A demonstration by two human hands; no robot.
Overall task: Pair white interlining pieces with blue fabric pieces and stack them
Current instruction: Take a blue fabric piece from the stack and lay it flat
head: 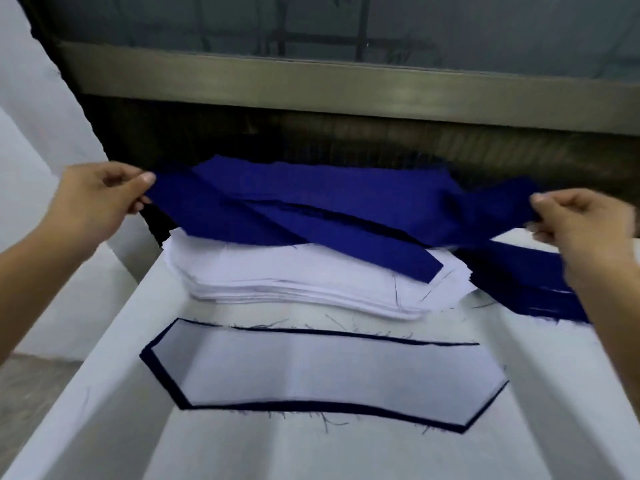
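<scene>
I pinch the blue fabric piece by its ends with left hand and right hand, taut above the white interlining stack, likely so it lands flat.

Left hand and right hand pinch opposite ends of blue fabric piece; white interlining stack under it, paired piece nearer.
</scene>
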